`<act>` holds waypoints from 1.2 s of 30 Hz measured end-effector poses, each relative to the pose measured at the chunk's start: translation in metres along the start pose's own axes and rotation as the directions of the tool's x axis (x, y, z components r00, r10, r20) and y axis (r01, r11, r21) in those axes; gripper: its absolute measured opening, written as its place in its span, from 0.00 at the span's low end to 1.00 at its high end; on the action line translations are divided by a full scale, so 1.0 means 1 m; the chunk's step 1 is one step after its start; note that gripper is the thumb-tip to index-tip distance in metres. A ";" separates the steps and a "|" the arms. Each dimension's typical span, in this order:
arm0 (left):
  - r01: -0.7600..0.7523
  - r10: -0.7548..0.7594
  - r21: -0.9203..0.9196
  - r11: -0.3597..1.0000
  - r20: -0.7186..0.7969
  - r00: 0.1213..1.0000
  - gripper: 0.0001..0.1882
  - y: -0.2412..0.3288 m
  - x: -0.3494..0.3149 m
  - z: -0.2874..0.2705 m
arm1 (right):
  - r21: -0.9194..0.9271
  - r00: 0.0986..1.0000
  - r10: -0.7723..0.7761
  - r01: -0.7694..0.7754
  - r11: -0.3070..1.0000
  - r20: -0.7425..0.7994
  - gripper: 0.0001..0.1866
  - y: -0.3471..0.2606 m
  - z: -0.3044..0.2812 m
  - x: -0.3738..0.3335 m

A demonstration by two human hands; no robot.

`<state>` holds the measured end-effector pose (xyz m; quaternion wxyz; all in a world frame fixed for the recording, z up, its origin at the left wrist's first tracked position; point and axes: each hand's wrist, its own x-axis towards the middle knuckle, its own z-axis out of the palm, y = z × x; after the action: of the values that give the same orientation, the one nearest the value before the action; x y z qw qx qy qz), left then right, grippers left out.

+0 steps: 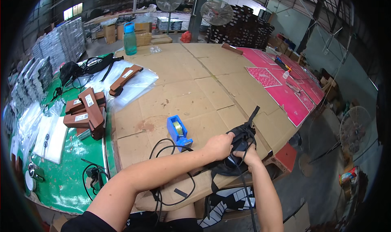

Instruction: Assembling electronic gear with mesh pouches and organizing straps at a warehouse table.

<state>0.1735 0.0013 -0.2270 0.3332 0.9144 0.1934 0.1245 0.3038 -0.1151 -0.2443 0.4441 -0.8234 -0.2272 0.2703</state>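
Note:
A black fabric bag (246, 131) with straps lies at the front right edge of the cardboard-covered table. My left hand (220, 146) is closed on the bag's near left side, fingers curled in. From the right, my right hand (247, 155) grips a smooth black object (233, 160) in the bag's opening, thumb across it. Its exact kind is partly hidden by my fingers. A black cable (247, 193) runs down from there, and more cable loops under my left forearm. Left of the bag stands a blue tape dispenser (176, 130) with a tape roll.
Brown plastic parts (87, 109) are piled on the green surface (77, 179) at left, near clear plastic bags and another black bag (87, 68). A teal bottle (130, 42) stands at the far edge. Pink sheeting (281, 83) covers the right; a fan (353, 130) stands beyond.

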 end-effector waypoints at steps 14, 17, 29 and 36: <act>0.082 -0.078 -0.172 0.982 0.028 0.997 0.25 0.000 0.000 0.002 | 0.372 0.967 0.193 -0.242 0.896 0.166 0.24 0.007 -0.003 0.027; 0.114 -0.109 -0.184 0.976 0.037 0.993 0.25 -0.003 0.004 0.008 | 0.374 0.971 0.151 -0.212 0.903 0.188 0.25 0.007 -0.002 0.026; 0.154 -0.166 -0.242 0.958 -0.030 0.986 0.27 -0.004 -0.001 0.007 | 0.438 0.983 0.072 -0.141 0.888 0.171 0.33 0.018 -0.009 0.002; 0.078 -0.086 -0.226 0.971 -0.025 0.996 0.23 -0.025 -0.005 0.007 | 0.448 0.973 -0.221 0.170 0.878 0.063 0.45 0.002 -0.013 -0.019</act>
<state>0.1647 0.0130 -0.2488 0.4358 0.8598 0.2215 0.1476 0.2981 -0.1361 -0.2352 0.6301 -0.6580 -0.2671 0.3141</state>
